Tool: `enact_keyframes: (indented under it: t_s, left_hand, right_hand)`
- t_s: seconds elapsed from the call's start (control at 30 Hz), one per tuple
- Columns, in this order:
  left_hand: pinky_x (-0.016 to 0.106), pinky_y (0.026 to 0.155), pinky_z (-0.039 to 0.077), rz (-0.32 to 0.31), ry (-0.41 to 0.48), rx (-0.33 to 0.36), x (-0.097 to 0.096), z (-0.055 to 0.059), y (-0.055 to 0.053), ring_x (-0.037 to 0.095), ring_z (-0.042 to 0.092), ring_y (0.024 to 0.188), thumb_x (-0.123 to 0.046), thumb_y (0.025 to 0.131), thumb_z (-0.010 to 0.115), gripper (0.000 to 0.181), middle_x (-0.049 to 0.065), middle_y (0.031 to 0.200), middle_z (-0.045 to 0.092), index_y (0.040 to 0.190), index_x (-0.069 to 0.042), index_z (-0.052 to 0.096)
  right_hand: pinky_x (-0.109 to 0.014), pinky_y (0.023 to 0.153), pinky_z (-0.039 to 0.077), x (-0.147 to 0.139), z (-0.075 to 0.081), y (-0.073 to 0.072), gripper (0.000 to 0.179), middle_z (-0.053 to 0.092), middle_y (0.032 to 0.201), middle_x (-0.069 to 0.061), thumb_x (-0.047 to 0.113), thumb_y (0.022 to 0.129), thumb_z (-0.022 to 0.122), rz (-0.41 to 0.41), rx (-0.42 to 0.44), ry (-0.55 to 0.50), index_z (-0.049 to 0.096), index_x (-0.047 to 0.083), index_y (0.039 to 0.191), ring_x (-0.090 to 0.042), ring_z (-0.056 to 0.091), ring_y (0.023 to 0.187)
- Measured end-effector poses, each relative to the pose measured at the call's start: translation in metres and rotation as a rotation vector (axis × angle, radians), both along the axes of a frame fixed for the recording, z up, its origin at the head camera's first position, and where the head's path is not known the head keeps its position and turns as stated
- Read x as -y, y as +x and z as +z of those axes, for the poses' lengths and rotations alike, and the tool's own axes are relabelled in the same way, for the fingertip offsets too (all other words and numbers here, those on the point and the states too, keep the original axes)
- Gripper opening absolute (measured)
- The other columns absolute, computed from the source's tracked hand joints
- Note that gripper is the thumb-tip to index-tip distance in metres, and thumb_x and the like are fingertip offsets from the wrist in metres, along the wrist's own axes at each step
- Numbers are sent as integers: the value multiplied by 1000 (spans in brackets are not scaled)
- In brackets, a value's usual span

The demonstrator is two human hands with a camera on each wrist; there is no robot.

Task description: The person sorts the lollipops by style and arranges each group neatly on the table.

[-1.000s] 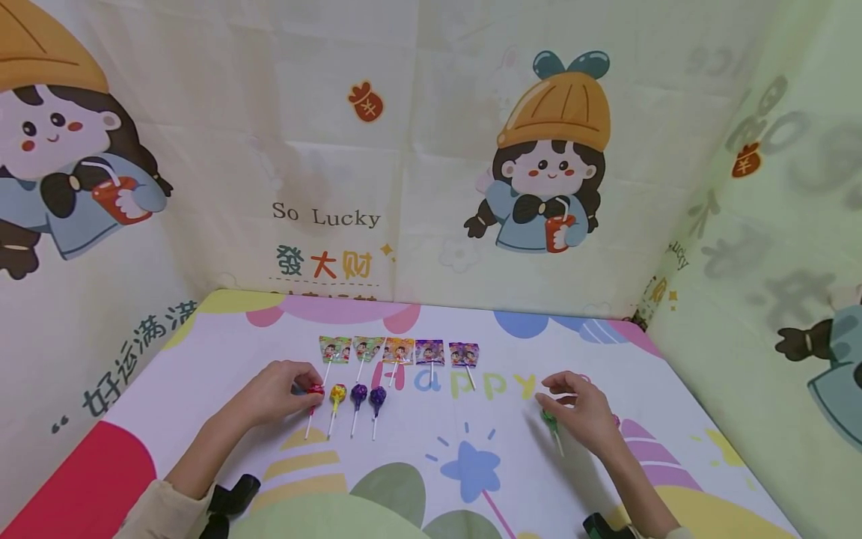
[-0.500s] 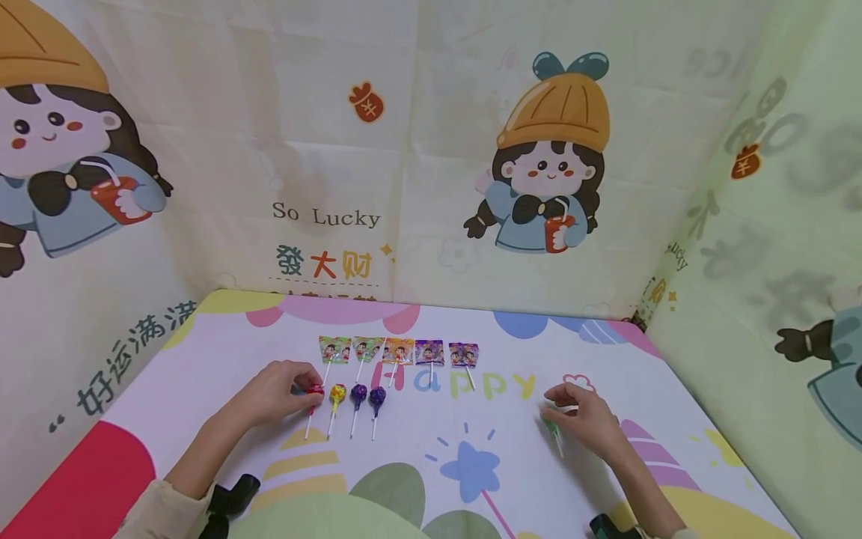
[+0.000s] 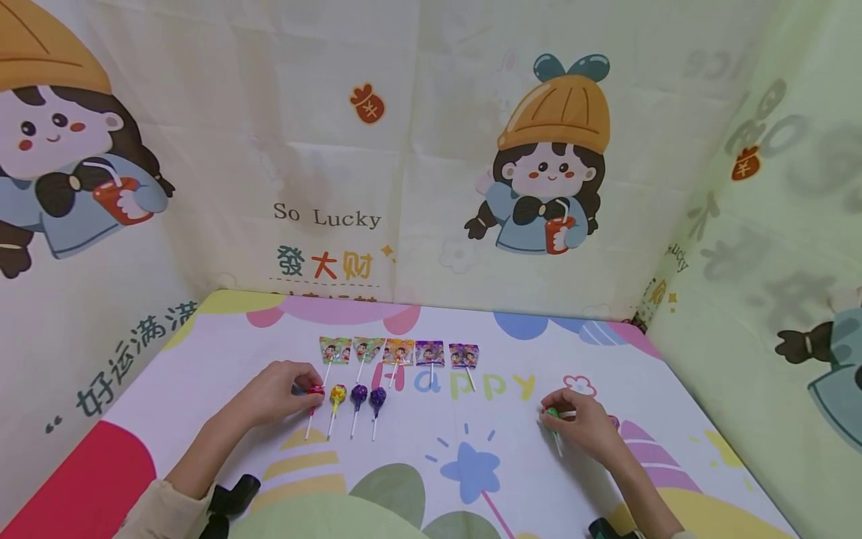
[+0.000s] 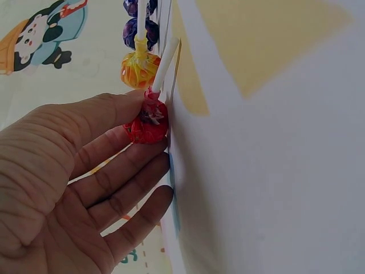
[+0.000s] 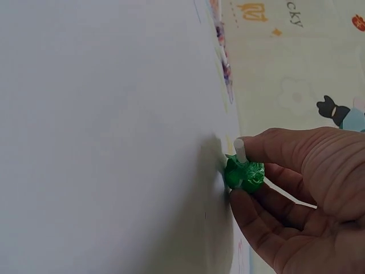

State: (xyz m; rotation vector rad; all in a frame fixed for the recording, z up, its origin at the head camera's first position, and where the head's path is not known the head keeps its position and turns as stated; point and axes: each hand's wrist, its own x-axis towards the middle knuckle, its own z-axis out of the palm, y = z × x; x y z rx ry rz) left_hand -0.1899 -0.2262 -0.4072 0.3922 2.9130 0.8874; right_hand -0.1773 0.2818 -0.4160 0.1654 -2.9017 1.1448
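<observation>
My left hand (image 3: 279, 391) holds the head of a red-wrapped lollipop (image 4: 149, 124) between thumb and fingers at the left end of a row. Beside it lie a yellow lollipop (image 3: 337, 394) and two dark purple lollipops (image 3: 359, 397), sticks toward me. On the right side of the table, my right hand (image 3: 587, 425) pinches a green-wrapped lollipop (image 5: 244, 174) at its head, close over the tabletop, the white stick pointing toward me. Just past that hand shows a bit of a pink lollipop (image 3: 614, 422), mostly hidden behind the wrist.
Behind the row lie several flat-bagged lollipops: green-bagged ones (image 3: 334, 349), an orange-bagged one (image 3: 399, 351) and purple-bagged ones (image 3: 429, 352). The printed table (image 3: 471, 419) is bordered by a cartoon-patterned cloth (image 3: 431, 150) at the back and sides.
My right hand has come down a little, and its fingers have closed from above the green lollipop to around its head. My left hand and the rows have stayed put.
</observation>
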Motion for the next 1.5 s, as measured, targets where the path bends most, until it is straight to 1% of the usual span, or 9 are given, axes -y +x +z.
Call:
enact_keyframes:
  t_s: [0.37, 0.67, 1.1, 1.27, 1.5]
  left_hand:
    - [38, 79, 53, 3, -1, 6, -1, 1, 0, 14, 58, 81, -19, 84, 84, 17, -6, 84, 67, 95, -15, 72]
    - [37, 78, 53, 5, 4, 12, 0, 1, 0, 14, 58, 81, -19, 84, 84, 16, -6, 83, 67, 94, -15, 72]
    - [37, 79, 53, -4, 8, 3, -1, 2, 0, 15, 58, 81, -18, 84, 84, 16, -6, 84, 67, 95, -15, 72]
    - [36, 79, 53, 2, 8, 4, -1, 3, 1, 14, 58, 81, -18, 84, 84, 16, -6, 84, 67, 94, -15, 73]
    - [37, 77, 53, -8, 13, -2, -1, 6, 2, 15, 57, 80, -20, 83, 85, 18, -5, 84, 67, 95, -13, 72]
  right_hand:
    - [-23, 78, 56, 1, 0, 1, 18, 72, 94, -1, 7, 86, 81, 4, -19, 2, 71, 5, 101, -13, 67, 85]
    - [-23, 79, 57, 6, 4, 1, 20, 72, 95, -1, 11, 86, 82, 12, -20, 3, 71, 5, 102, -15, 66, 88]
    - [-23, 79, 58, 22, 15, -5, 18, 71, 98, -3, 9, 88, 80, 46, -36, -28, 70, 4, 102, -18, 67, 93]
    - [-25, 79, 58, 27, 17, -7, 18, 72, 97, -4, 7, 87, 80, 74, -56, -40, 70, 3, 101, -19, 68, 92]
    - [-22, 81, 57, 36, 17, -12, 17, 72, 99, -2, 6, 88, 79, 84, -52, -35, 71, 4, 103, -18, 67, 93]
